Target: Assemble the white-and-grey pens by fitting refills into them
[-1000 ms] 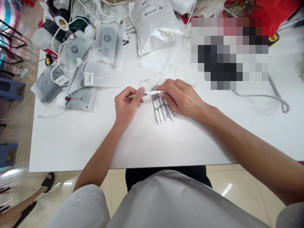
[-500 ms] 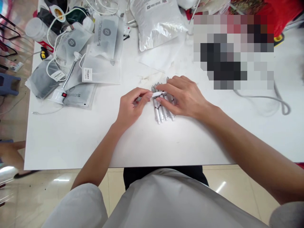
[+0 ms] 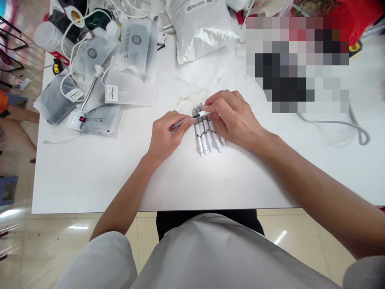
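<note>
Over a row of white and silver pens [image 3: 205, 135], I hold a pen's parts sideways between both hands. My left hand [image 3: 167, 130] pinches the grey pen section [image 3: 179, 122], whose dark narrow end points right. In my right hand [image 3: 233, 114], thumb and fingers close on the white pen barrel [image 3: 204, 114]. The dark end meets the barrel's left end; I cannot tell whether they are joined. Several pens lie side by side just beneath, grey ends away from me, the rightmost partly hidden by my right hand.
Frosted pouches [image 3: 132, 86], a white stand [image 3: 74, 119] and tangled cables lie at the left. At the back is a silvery plastic bag [image 3: 201, 32]. A grey cable [image 3: 333, 125] loops at the right, beside a blurred-out area. Another person's arm [image 3: 22, 124] shows at far left.
The pen's white barrel has moved right from my left fingers, exposing a dark section. My right hand has shifted slightly up and curled. At far left, the other person has moved.
</note>
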Demonstrator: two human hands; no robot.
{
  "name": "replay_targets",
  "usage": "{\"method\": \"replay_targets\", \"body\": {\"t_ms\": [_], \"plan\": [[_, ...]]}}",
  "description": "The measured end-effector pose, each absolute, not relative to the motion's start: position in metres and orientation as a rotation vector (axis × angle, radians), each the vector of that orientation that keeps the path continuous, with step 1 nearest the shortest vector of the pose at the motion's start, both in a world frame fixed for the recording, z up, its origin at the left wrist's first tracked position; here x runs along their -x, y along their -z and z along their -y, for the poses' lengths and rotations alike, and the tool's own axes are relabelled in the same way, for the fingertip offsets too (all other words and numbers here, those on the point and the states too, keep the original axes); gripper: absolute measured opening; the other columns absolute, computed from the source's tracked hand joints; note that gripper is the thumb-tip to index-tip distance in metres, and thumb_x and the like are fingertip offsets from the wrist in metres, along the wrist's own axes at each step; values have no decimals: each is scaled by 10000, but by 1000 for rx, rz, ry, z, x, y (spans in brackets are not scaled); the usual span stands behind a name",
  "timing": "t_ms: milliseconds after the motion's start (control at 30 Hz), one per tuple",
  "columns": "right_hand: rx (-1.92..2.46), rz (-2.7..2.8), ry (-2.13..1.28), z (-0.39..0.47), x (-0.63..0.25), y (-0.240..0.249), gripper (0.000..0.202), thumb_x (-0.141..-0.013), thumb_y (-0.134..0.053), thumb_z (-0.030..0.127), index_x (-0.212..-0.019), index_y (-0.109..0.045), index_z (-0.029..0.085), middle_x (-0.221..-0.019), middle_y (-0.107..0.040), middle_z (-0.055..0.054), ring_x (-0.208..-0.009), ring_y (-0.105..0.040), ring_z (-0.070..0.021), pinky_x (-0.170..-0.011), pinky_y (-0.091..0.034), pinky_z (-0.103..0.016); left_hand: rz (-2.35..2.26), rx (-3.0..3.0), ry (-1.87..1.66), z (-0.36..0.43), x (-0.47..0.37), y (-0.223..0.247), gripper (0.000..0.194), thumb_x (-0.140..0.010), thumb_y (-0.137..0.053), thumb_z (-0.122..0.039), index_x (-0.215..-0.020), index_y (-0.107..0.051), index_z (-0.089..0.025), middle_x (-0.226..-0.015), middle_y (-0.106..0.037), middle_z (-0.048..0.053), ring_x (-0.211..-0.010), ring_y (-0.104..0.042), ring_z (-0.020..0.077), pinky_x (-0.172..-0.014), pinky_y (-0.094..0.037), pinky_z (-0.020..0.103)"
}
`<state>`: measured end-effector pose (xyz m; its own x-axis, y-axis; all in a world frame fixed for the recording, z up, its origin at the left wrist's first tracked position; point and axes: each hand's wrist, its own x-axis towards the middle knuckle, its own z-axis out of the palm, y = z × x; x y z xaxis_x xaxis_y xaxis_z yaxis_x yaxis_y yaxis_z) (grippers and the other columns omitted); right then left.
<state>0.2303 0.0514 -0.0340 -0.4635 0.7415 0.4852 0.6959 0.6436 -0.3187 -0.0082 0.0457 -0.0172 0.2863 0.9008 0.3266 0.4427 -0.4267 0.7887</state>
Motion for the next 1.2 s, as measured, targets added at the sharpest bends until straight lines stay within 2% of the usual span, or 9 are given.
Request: {"method": "replay_targets", "body": {"t_ms": [67,133,233,467,600,800,900,1033,1200], "plan": [[1132,2281,-97,-51,-231,31,282,-1136,-353,224,-1243,-613,219,-1209,-715,-138,-1071,-660,-295,-919,-494,-496,-1189,-1977,-1045,-45,8,17,345,-1030,-695,-547,-971,-823,-232,-875,-766,45,-795,-679,169,-689,-534,314],[1141,2309,-75,-49,-230,27,289,-1148,-407,312,-1294,-633,209,-1152,-707,-136,-1021,-653,-299,-896,-491,-500,-1166,-1951,-1038,-45,8,18,323,-1045,-682,-523,-1090,-825,-237,-969,-801,55,-841,-721,173,-762,-583,316],[1147,2348,-50,-48,-228,25,351,-1154,-424,393,-1389,-653,266,-1101,-678,-106,-975,-640,-291,-886,-485,-504,-1127,-1924,-1023,-45,9,19,321,-1064,-659,-493,-1189,-806,-237,-1056,-819,61,-828,-747,162,-807,-615,313],[1280,2268,-82,-48,-228,26,320,-1139,-385,350,-1252,-678,287,-1159,-658,-119,-1088,-601,-330,-960,-465,-551,-1114,-1934,-1015,-43,8,15,229,-1079,-650,-399,-1163,-792,-240,-1094,-811,46,-886,-761,152,-849,-608,295],[1307,2197,-18,-50,-229,29,265,-1119,-431,352,-1224,-669,303,-1193,-638,-116,-1104,-572,-342,-965,-445,-577,-1196,-1989,-1051,-42,7,12,251,-1082,-635,-449,-1129,-775,-246,-1073,-804,56,-937,-748,182,-814,-597,318],[1330,2149,70,-52,-230,27,310,-1111,-397,315,-1207,-692,311,-1222,-623,-141,-1114,-553,-362,-937,-436,-581,-1269,-2042,-1095,-43,10,14,318,-1087,-590,-538,-1098,-745,-260,-984,-770,53,-842,-705,180,-710,-555,329],[1364,2142,-12,-51,-230,24,321,-1110,-390,354,-1212,-694,328,-1256,-615,-144,-1145,-538,-377,-976,-419,-611,-1277,-2037,-1095,-43,10,15,321,-1088,-587,-544,-1087,-737,-260,-969,-761,49,-831,-695,177,-708,-547,329],[1382,2141,-105,-52,-232,25,287,-1089,-475,446,-1264,-676,341,-1287,-604,-147,-1197,-511,-389,-1024,-391,-628,-1276,-2017,-1123,-43,9,15,296,-1081,-611,-524,-1064,-736,-257,-958,-759,43,-810,-682,170,-707,-541,331],[1300,2144,-67,-53,-233,30,320,-1089,-473,501,-1303,-652,343,-1244,-619,-146,-1191,-510,-376,-1003,-421,-612,-1258,-2006,-1125,-43,9,13,259,-1067,-650,-494,-1049,-741,-252,-963,-767,41,-822,-690,171,-709,-543,332]]}}
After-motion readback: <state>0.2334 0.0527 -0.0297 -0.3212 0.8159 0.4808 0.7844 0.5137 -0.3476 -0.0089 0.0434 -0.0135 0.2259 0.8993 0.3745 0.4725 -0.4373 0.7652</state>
